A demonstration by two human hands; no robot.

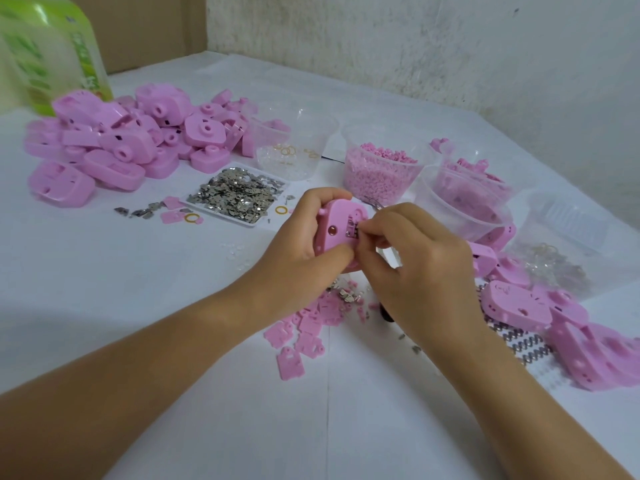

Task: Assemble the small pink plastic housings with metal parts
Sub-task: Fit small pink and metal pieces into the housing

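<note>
Dozens of loose pink housings lie heaped at the far left of the tabletop, and just right of that heap a shallow tray carries a spread of small metal parts. Near the middle, the left hand is curled round one pink housing, gripping it on edge above the tabletop with its inner face turned toward the right. There the right hand has thumb and forefinger closed in a pinch on a tiny metal piece at the housing's slot (whether it is fully seated is too small to tell). The step in hand looks like fitting a metal contact into this housing. The next move probably calls for a square, firm push while the left hand steadies the shell. Farther right stands a cup of pink pellets, with more housings lying beyond.
</note>
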